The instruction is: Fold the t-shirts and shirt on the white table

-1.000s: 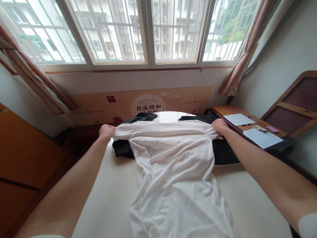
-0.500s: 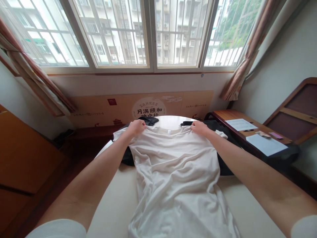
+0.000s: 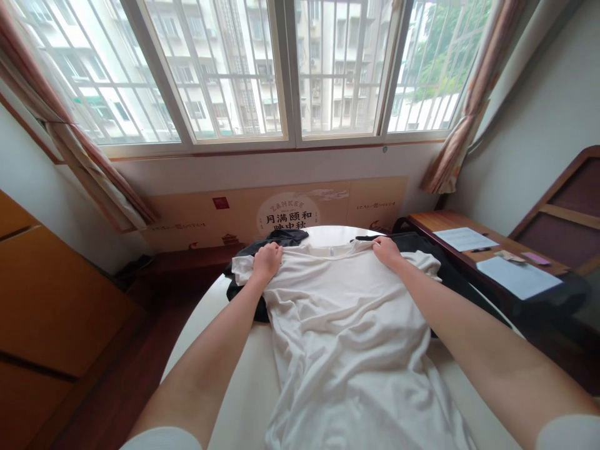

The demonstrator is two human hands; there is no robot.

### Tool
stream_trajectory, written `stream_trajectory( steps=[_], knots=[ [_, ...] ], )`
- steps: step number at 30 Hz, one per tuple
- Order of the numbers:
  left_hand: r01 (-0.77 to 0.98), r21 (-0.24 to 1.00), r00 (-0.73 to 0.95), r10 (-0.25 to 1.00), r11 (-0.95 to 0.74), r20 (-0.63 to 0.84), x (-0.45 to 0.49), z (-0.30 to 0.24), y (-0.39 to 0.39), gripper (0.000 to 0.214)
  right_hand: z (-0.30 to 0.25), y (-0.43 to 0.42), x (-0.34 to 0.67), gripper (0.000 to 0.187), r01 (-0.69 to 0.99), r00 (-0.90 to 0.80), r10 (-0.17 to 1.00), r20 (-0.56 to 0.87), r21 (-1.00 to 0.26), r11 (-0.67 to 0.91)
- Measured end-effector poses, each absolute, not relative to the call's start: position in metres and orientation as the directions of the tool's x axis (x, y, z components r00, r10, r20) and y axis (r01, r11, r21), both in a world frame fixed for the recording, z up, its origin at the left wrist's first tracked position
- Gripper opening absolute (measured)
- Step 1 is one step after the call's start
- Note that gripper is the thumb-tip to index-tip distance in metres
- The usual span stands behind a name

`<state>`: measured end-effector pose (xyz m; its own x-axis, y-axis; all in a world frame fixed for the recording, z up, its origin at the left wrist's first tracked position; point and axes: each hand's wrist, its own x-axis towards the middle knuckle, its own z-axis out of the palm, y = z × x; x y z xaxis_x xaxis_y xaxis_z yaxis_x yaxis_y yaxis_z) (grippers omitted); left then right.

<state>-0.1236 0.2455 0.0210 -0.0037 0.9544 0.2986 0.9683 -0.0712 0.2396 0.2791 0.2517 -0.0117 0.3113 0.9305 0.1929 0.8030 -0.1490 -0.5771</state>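
A white T-shirt (image 3: 349,325) lies spread over the round white table (image 3: 192,340), its neckline at the far side and its body wrinkled toward me. My left hand (image 3: 268,259) is closed on the shirt's left shoulder, close to the collar. At the opposite shoulder, my right hand (image 3: 387,251) pinches the fabric beside the neckline. Dark clothing (image 3: 288,237) sticks out from under the shirt at the left, and more black clothing (image 3: 457,294) lies beneath its right side. The shirt's lower hem is outside the picture.
To the right stands a wooden desk (image 3: 422,223) with papers (image 3: 464,239), a pen and a pink slip. A printed cardboard panel (image 3: 244,215) leans below the barred window. An orange wooden cabinet (image 3: 51,294) is on the left.
My left hand has come slightly nearer and lower, still gripping the shirt shoulder. The shirt's top has settled flatter onto the table. The camera view has shifted a little.
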Motion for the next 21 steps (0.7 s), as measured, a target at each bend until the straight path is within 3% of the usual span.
stream_trajectory(
  steps=[21],
  knots=[
    [0.953,0.289,-0.018,0.932,-0.093,0.362,-0.1228,0.0114,0.2424,0.032,-0.0148,0.2493,0.2768,0.022,0.764,0.358,0.913,0.197,-0.624,-0.166]
  ],
)
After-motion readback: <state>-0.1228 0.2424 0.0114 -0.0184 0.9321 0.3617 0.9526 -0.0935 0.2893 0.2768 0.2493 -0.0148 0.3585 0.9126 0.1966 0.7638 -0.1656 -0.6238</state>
